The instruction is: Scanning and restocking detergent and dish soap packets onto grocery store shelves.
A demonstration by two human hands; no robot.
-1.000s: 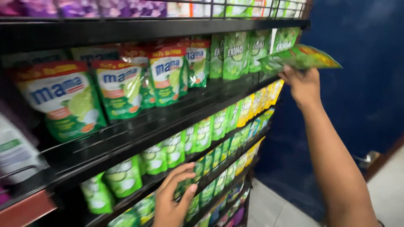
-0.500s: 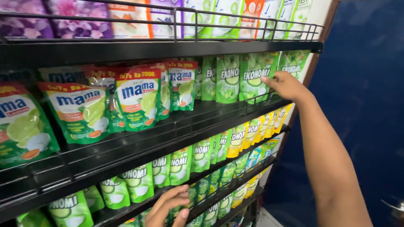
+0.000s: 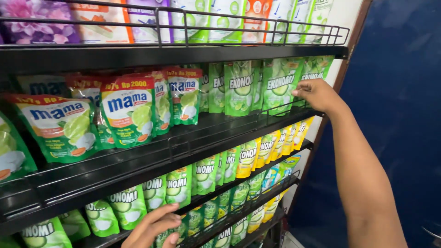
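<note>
The right hand [image 3: 317, 94] rested curled, fingers together, on the glossy green pouches [image 3: 280, 87] at the far right of the black metal shelf [image 3: 183, 142]; whether it gripped one, I cannot tell. The left hand [image 3: 154, 227], fingers loosely apart, touched soft green sachets [image 3: 179, 183] on the lower rack [image 3: 257, 197]

Green lime-patterned pouches [image 3: 239, 87] and red-topped green pouches [image 3: 128, 115] fill black shelves [image 3: 138, 158] beside a dark blue wall [image 3: 399, 92].

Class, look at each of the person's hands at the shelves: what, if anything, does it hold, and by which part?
The right hand grips the side edge of a green pouch standing on the shelf. The left hand rests on low green pouches; whether it grips one cannot be told.
</note>
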